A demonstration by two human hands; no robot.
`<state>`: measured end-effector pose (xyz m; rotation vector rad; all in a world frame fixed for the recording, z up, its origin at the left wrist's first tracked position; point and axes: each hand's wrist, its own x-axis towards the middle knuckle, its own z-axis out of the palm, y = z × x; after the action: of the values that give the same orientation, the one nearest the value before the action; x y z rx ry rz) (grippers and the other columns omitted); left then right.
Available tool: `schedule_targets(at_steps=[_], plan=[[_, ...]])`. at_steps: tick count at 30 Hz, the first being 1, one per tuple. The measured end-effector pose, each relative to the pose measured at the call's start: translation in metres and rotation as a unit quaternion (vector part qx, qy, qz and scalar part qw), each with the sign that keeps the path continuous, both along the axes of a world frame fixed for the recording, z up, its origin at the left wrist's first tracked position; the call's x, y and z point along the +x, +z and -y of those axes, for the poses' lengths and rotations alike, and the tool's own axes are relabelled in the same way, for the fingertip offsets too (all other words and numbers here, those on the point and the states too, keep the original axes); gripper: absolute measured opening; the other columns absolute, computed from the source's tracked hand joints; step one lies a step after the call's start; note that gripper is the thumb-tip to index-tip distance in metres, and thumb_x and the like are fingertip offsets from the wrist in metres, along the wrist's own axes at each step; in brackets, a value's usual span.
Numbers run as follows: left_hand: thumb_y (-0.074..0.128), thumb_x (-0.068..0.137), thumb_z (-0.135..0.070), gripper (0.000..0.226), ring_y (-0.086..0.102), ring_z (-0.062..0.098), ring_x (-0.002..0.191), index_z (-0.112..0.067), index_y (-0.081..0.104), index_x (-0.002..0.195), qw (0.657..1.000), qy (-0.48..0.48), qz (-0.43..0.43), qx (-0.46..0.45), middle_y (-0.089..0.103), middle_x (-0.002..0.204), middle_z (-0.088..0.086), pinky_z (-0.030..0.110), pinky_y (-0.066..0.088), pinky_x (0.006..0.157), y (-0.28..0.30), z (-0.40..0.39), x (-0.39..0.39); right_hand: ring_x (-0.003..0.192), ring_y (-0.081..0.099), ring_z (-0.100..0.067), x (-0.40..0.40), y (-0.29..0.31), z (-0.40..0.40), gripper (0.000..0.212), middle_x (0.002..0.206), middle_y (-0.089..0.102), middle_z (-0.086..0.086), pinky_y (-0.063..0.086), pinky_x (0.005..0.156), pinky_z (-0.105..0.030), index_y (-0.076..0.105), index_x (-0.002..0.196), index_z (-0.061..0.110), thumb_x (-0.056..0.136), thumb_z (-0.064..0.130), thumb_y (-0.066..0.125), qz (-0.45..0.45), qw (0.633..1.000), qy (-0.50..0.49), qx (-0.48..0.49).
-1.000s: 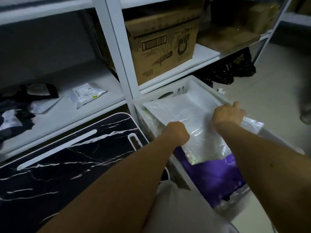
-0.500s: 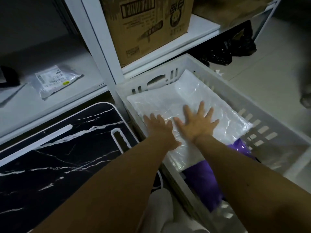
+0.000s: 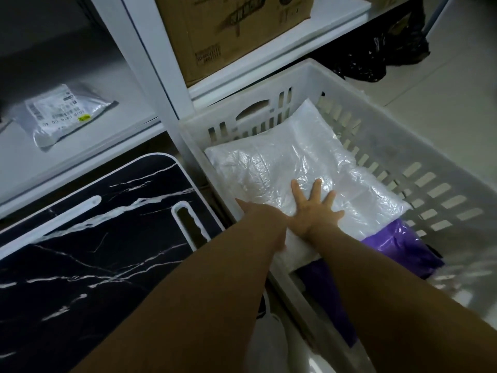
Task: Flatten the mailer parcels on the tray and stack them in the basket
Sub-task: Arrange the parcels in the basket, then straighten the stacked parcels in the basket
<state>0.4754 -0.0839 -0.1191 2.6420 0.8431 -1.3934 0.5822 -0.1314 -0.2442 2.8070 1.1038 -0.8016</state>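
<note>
Down in the white slatted basket (image 3: 349, 109), your right hand (image 3: 313, 211) lies flat with its fingers spread, pressing on the clear plastic mailer parcel (image 3: 282, 168) that sits on top of a purple parcel (image 3: 398, 246). Your left hand (image 3: 258, 216) is at the parcel's near left edge by the basket wall, but its fingers are hidden and blurred, so you cannot tell whether they grip or lie flat. Left of the basket sits the black marbled tray (image 3: 80, 265), and another labelled parcel (image 3: 61, 111) lies on the white shelf (image 3: 134, 109) behind it.
</note>
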Motion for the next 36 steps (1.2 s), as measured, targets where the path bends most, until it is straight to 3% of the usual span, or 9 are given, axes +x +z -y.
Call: schedule_targets(at_steps=[6, 9, 15, 19, 22, 25, 29, 32, 36], plan=[[0.034, 0.095, -0.060, 0.070, 0.018, 0.035, 0.143, -0.021, 0.020, 0.151, 0.999, -0.030, -0.016, 0.026, 0.024, 0.155, 0.009, 0.068, 0.010, 0.107, -0.013, -0.002, 0.004, 0.143, -0.017, -0.045, -0.004, 0.001, -0.003, 0.103, 0.157, -0.029, -0.002, 0.010, 0.107, -0.073, -0.022, 0.143, 0.052, 0.067, 0.093, 0.034, 0.011, 0.999, 0.003, -0.034], [0.036, 0.097, -0.048, 0.055, 0.034, 0.036, 0.135, -0.021, 0.036, 0.145, 0.998, -0.018, 0.033, 0.058, 0.040, 0.146, 0.010, 0.065, 0.013, 0.108, -0.015, -0.007, 0.010, 0.144, -0.015, -0.044, -0.009, 0.016, -0.009, 0.097, 0.159, -0.022, -0.007, 0.010, 0.108, -0.072, -0.018, 0.146, 0.048, 0.077, 0.083, 0.041, 0.021, 0.998, -0.008, -0.062], [0.042, 0.095, -0.033, 0.031, 0.051, 0.027, 0.115, -0.020, 0.058, 0.118, 0.973, -0.001, 0.208, 0.096, 0.060, 0.118, 0.004, 0.054, 0.019, 0.108, 0.014, -0.005, -0.004, 0.142, 0.018, -0.038, -0.024, 0.048, -0.021, 0.065, 0.153, 0.027, -0.013, 0.014, 0.106, -0.070, 0.036, 0.143, 0.033, 0.085, 0.058, 0.053, 0.099, 0.994, -0.011, -0.040], [0.042, 0.096, -0.033, 0.029, 0.052, 0.026, 0.114, -0.020, 0.057, 0.116, 0.959, -0.001, 0.267, 0.093, 0.060, 0.119, 0.003, 0.050, 0.024, 0.107, 0.041, -0.005, -0.029, 0.134, 0.033, -0.031, -0.029, 0.098, -0.020, 0.048, 0.140, 0.044, -0.008, 0.014, 0.112, -0.064, 0.050, 0.135, 0.028, 0.091, 0.047, 0.051, 0.118, 0.993, 0.016, -0.006], [0.042, 0.096, -0.032, 0.028, 0.053, 0.025, 0.111, -0.019, 0.057, 0.115, 0.948, 0.001, 0.305, 0.087, 0.059, 0.118, 0.004, 0.044, 0.032, 0.100, 0.059, -0.003, -0.049, 0.118, 0.049, -0.028, -0.036, 0.142, -0.020, 0.030, 0.118, 0.060, -0.007, 0.018, 0.113, -0.057, 0.060, 0.119, 0.022, 0.096, 0.033, 0.044, 0.141, 0.989, 0.021, 0.033], [0.041, 0.096, -0.028, 0.025, 0.055, 0.024, 0.106, -0.017, 0.057, 0.111, 0.939, 0.024, 0.332, 0.089, 0.060, 0.113, 0.005, 0.038, 0.040, 0.090, 0.080, -0.004, -0.076, 0.095, 0.056, -0.026, -0.054, 0.180, -0.025, 0.021, 0.097, 0.061, -0.006, 0.033, 0.098, -0.041, 0.061, 0.101, 0.016, 0.096, 0.024, 0.042, 0.148, 0.984, 0.050, 0.085], [0.042, 0.096, -0.025, 0.025, 0.058, 0.025, 0.099, -0.016, 0.058, 0.111, 0.931, 0.076, 0.339, 0.114, 0.061, 0.111, 0.006, 0.036, 0.043, 0.077, 0.108, -0.017, -0.127, 0.108, 0.058, -0.030, -0.087, 0.221, -0.047, 0.023, 0.121, 0.060, -0.012, 0.042, 0.082, -0.033, 0.057, 0.116, 0.012, 0.096, 0.022, 0.047, 0.149, 0.965, 0.188, 0.104], [0.043, 0.096, -0.025, 0.023, 0.057, 0.027, 0.100, -0.016, 0.058, 0.111, 0.929, 0.123, 0.326, 0.124, 0.060, 0.113, 0.008, 0.039, 0.044, 0.080, 0.119, -0.031, -0.170, 0.111, 0.057, -0.033, -0.122, 0.243, -0.066, 0.033, 0.124, 0.057, -0.014, 0.045, 0.084, -0.036, 0.049, 0.124, 0.011, 0.091, 0.014, 0.051, 0.152, 0.944, 0.271, 0.110], [0.046, 0.094, -0.027, 0.026, 0.056, 0.025, 0.104, -0.017, 0.057, 0.116, 0.918, 0.197, 0.315, 0.135, 0.059, 0.116, 0.008, 0.039, 0.046, 0.088, 0.120, -0.053, -0.234, 0.111, 0.054, -0.032, -0.177, 0.254, -0.101, 0.036, 0.123, 0.049, -0.010, 0.048, 0.092, -0.040, 0.055, 0.126, 0.015, 0.092, 0.024, 0.053, 0.175, 0.916, 0.335, 0.133]])
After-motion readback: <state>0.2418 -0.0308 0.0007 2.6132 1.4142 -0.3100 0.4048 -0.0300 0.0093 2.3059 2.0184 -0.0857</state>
